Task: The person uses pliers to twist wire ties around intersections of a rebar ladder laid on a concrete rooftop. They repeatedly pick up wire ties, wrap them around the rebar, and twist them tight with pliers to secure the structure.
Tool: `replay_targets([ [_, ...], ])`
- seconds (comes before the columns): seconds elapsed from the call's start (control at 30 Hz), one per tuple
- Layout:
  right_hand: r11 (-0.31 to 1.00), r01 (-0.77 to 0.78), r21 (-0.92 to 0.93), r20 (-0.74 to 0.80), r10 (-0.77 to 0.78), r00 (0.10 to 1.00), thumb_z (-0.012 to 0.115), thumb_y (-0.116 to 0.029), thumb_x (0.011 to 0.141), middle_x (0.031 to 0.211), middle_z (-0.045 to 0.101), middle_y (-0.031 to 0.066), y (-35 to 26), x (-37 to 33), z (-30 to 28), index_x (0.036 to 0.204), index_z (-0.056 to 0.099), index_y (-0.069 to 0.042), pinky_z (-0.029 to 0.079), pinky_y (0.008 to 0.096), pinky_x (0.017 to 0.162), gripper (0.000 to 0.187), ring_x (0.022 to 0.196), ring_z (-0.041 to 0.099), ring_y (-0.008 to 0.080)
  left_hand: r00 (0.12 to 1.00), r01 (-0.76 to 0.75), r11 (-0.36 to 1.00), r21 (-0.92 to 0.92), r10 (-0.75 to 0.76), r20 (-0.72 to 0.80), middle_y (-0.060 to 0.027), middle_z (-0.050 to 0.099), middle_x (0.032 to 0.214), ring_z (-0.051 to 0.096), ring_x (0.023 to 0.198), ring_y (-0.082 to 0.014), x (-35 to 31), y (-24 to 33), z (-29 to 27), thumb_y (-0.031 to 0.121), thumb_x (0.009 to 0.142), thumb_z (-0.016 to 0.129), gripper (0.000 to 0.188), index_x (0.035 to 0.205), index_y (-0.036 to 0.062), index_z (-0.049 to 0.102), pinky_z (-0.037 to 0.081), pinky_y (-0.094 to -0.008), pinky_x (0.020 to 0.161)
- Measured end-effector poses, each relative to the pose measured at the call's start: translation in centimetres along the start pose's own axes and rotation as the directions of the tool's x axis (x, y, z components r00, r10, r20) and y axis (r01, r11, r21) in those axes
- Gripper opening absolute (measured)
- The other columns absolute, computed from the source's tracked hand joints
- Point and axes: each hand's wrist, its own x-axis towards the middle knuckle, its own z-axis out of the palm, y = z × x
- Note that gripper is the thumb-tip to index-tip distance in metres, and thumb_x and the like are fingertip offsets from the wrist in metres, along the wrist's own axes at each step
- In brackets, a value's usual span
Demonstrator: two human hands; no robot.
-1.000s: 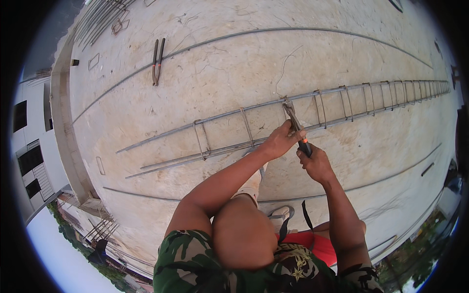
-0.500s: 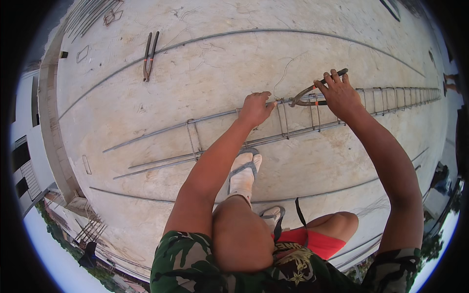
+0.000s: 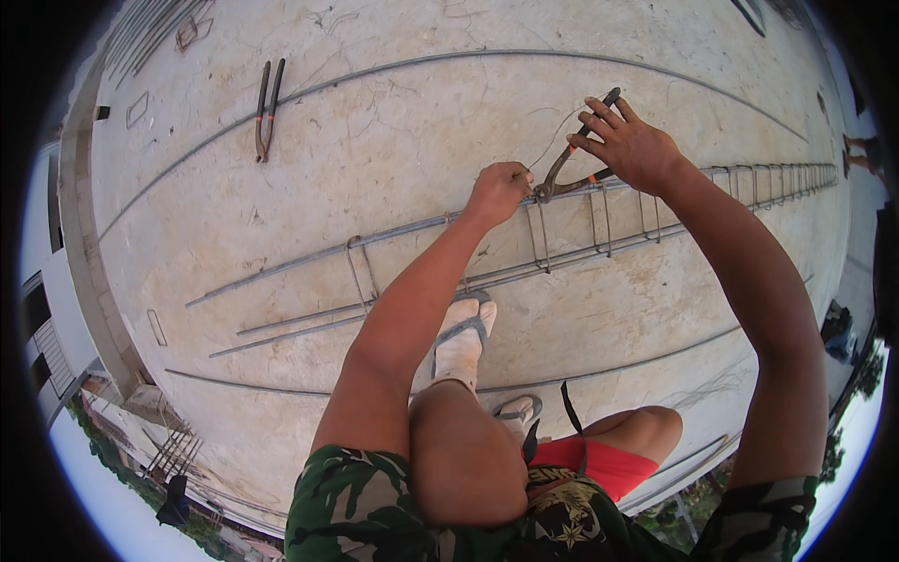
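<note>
My right hand (image 3: 639, 152) grips a pair of end-cutting pincers (image 3: 559, 175) by their dark, orange-banded handles. The handles are spread, and the fingers reach over the upper one. At the upper bar of a long rebar cage (image 3: 318, 253), the pincer jaws sit beside a joint with a stirrup (image 3: 540, 239). My left hand (image 3: 496, 195) is closed, thumb against fingers, right by the jaws. From its fingertips a thin tie wire (image 3: 552, 139) curves up to the right; the exact hold on it is partly hidden.
A second pair of pincers (image 3: 268, 112) lies on the concrete slab (image 3: 393, 140) at upper left. Long loose rods (image 3: 449, 54) cross the slab beyond and behind the cage. My sandalled foot (image 3: 465, 328) is beside the cage. Another person's feet (image 3: 860, 155) show at far right.
The pincers have tilted more upright, with my right hand shifting up and left. My left hand's fingers have closed near the wire, and the view has shifted slightly.
</note>
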Motion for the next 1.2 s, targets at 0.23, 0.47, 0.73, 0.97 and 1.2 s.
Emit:
replay_targets([
  [0.23, 0.999, -0.034, -0.022, 0.297, 0.039, 0.954, 0.057, -0.019, 0.089, 0.105, 0.067, 0.0052, -0.7, 2.9, -3.6, 0.097, 0.070, -0.014, 0.035, 0.0457, 0.105, 0.016, 0.108, 0.060, 0.0265, 0.999, -0.020, 0.997, 0.078, 0.016, 0.041, -0.0137, 0.068, 0.077, 0.064, 0.076, -0.0191, 0.2, 1.1, -0.1, 0.021, 0.086, 0.057, 0.028, 0.094, -0.0040, 0.067, 0.048, -0.0312, 0.073],
  [0.47, 0.928, -0.251, 0.276, 0.483, 0.092, 0.871, 0.070, -0.016, 0.078, 0.078, 0.070, 0.0097, -0.6, 2.9, -3.9, 0.086, 0.073, -0.008, 0.054, 0.0365, 0.064, 0.011, 0.083, 0.069, 0.0225, 0.987, -0.149, 0.961, 0.231, 0.160, -0.031, -0.0194, 0.060, 0.114, 0.059, 0.103, -0.0285, -1.3, 2.3, 2.9, 0.024, 0.076, 0.069, 0.062, 0.130, 0.0040, 0.048, 0.049, -0.0377, 0.082],
  [0.73, 0.798, -0.480, 0.365, 0.776, 0.024, 0.630, 0.074, -0.014, 0.075, 0.082, 0.068, 0.0108, 0.0, 2.9, -6.5, 0.091, 0.070, -0.001, 0.055, 0.0417, 0.069, 0.021, 0.078, 0.068, 0.0248, 0.959, -0.176, 0.971, 0.164, 0.207, -0.194, -0.0174, 0.065, 0.095, 0.064, 0.091, -0.0345, 1.2, 5.6, 9.6, 0.023, 0.062, 0.082, 0.060, 0.111, 0.0047, 0.052, 0.051, -0.0419, 0.079],
  [0.97, 0.926, -0.208, -0.316, -0.143, 0.170, 0.975, 0.059, -0.026, 0.087, 0.117, 0.055, 0.0074, -3.6, -0.8, -3.4, 0.113, 0.061, -0.008, 0.026, 0.0536, 0.107, 0.032, 0.121, 0.045, 0.0270, 0.986, -0.162, 0.985, 0.053, 0.164, -0.028, -0.0178, 0.065, 0.090, 0.065, 0.088, -0.0340, 2.4, 5.4, 5.7, 0.018, 0.063, 0.078, 0.052, 0.105, 0.0016, 0.052, 0.051, -0.0393, 0.076],
  [1.2, 0.990, -0.141, -0.020, 0.285, 0.141, 0.948, 0.064, -0.019, 0.081, 0.091, 0.066, 0.0090, -1.5, 2.4, -5.4, 0.090, 0.069, -0.008, 0.049, 0.0407, 0.086, 0.015, 0.092, 0.064, 0.0240, 0.979, -0.203, 0.979, 0.009, 0.203, -0.019, -0.0171, 0.062, 0.090, 0.062, 0.085, -0.0329, 2.1, 4.5, 6.2, 0.015, 0.064, 0.071, 0.049, 0.108, 0.0020, 0.051, 0.049, -0.0401, 0.077],
])
